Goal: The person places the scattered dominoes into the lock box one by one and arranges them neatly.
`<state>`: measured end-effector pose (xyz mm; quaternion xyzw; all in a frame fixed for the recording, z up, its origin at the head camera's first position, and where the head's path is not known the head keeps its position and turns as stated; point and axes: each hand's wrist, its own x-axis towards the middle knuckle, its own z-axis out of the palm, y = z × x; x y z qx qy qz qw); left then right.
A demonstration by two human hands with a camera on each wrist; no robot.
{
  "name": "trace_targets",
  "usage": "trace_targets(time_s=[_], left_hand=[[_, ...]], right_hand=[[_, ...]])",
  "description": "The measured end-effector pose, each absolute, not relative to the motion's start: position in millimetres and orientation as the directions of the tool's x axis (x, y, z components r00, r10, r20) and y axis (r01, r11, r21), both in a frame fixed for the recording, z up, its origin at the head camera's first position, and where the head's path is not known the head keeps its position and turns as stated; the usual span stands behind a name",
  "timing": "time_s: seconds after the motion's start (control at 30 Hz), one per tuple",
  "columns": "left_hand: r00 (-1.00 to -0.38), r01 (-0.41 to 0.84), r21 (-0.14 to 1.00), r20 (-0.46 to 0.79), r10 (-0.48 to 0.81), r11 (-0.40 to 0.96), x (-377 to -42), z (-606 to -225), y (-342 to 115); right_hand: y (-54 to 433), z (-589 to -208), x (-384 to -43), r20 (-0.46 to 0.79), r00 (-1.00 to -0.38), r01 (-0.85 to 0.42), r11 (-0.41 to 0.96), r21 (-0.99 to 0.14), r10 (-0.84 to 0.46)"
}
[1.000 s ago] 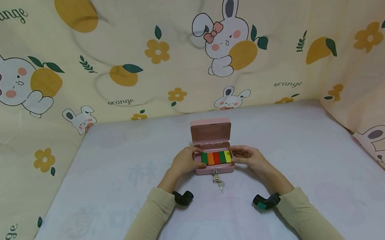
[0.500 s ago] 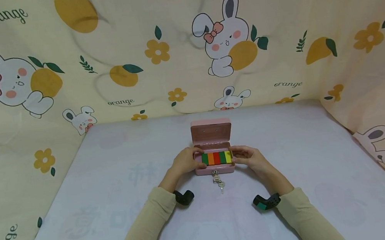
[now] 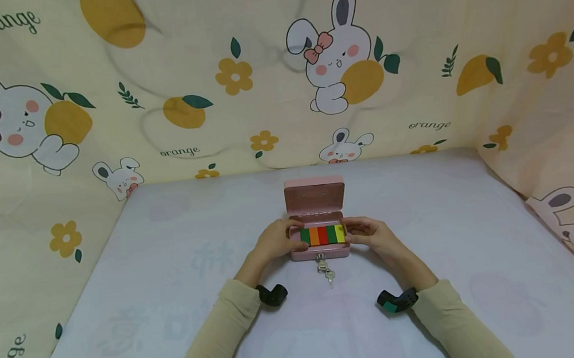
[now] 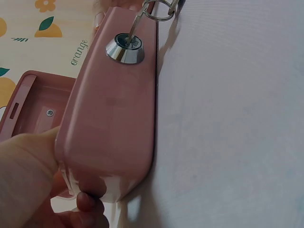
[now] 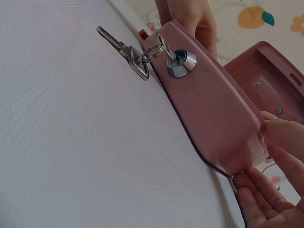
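A pink metal cash box (image 3: 334,253) stands on the table with its lid (image 3: 315,199) raised. Inside it lies a row of coloured blocks (image 3: 322,236): green, orange, red, green and yellow. At the left end my left hand (image 3: 274,239) grips the wall, thumb over the rim and other fingers curled outside, as the left wrist view shows. My right hand (image 3: 377,236) holds the opposite end, its thumb side at the rim and fingers (image 5: 259,192) against the outer wall. One key sits in the front lock (image 5: 182,64); another key (image 5: 135,61) hangs from the same ring.
White cloth (image 3: 219,335) covers the table around the box. Behind and at both sides rises a cream curtain (image 3: 265,60) printed with rabbits and oranges. Dark wrist cameras (image 3: 273,295) are strapped below both sleeves.
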<state>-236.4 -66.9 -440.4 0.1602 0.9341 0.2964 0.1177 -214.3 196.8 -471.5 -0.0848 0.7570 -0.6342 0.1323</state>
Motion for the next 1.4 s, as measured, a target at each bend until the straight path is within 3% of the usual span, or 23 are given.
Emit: trace_targets(time_s=[0.27, 0.6, 1.4], left_hand=[[-0.914, 0.261, 0.607, -0.094, 0.394, 0.751, -237, -444, -70], [-0.913, 0.277, 0.706, -0.019, 0.407, 0.652, -235, -442, -76], [-0.93, 0.236, 0.748, -0.01, 0.367, 0.62, -230, -435, -100]], right_hand=[[196, -470, -213, -0.091, -0.949, 0.041, 0.169, -0.985, -0.301], [196, -472, -214, -0.101, -0.952, 0.051, 0.174, -0.983, -0.29], [195, -470, -213, -0.133, -0.955, 0.075, 0.216, -0.974, -0.267]])
